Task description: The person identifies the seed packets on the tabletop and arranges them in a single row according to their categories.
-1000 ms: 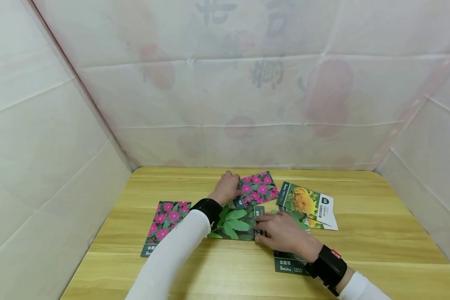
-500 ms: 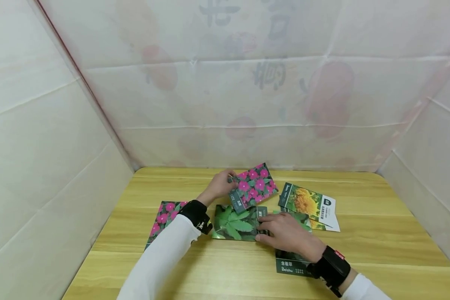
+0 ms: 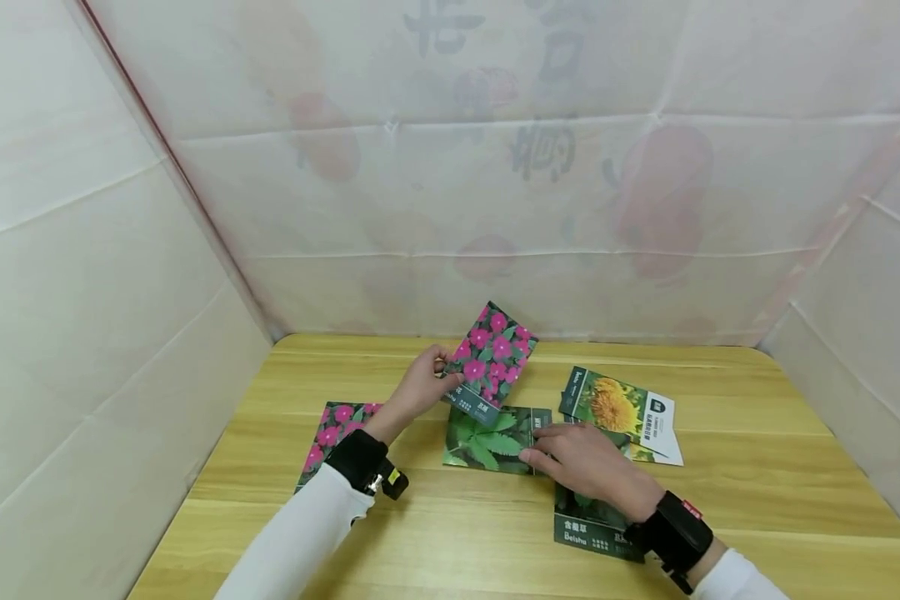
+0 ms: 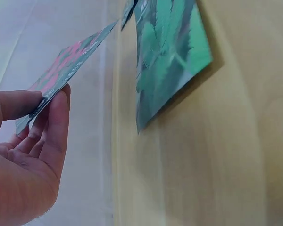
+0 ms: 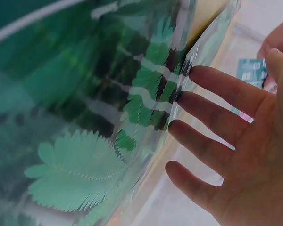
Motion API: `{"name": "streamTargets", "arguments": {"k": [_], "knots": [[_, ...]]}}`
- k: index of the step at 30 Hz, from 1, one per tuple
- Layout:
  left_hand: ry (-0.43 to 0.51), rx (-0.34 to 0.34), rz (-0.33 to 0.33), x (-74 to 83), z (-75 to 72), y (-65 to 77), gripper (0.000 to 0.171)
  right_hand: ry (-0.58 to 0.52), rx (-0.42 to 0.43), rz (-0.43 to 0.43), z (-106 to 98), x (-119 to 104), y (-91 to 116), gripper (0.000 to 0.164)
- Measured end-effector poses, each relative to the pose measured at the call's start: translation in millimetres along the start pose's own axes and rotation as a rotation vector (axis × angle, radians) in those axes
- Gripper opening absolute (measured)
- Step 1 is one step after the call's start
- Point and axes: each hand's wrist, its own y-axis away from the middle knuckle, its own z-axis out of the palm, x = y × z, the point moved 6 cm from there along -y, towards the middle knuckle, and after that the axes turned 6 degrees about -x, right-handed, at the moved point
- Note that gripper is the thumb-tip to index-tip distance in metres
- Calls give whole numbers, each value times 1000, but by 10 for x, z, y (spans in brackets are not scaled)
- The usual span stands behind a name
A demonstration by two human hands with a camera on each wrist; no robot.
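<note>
Obliquely, the held packet (image 3: 494, 357) points lengthwise away and rightward.

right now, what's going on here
A person's left hand pinches a pink-flower seed packet, lifted off the table, while the right hand touches the end of a green-leaf packet. Another pink-flower packet lies partly hidden by the left arm, and yellow-flower packets overlap to the right. A mimosa packet lies under the right hand.

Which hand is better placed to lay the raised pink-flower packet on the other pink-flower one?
Probably the left hand: it pinches the raised pink-flower packet and is nearer the other pink-flower packet, leftmost on the table. The right hand is farther off, at the green-leaf packets.
</note>
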Motion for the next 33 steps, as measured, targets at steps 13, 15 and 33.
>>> {"name": "streamTargets", "arguments": {"k": [13, 15, 33], "knots": [[171, 18, -36, -171, -32, 358, 24, -115, -69, 128, 103, 172, 16, 62], [196, 28, -41, -207, -49, 402, 25, -112, -68, 139, 111, 185, 20, 61], [276, -26, 10, -427, 122, 607, 26, -240, 347, 121, 14, 143, -105, 37]]}}
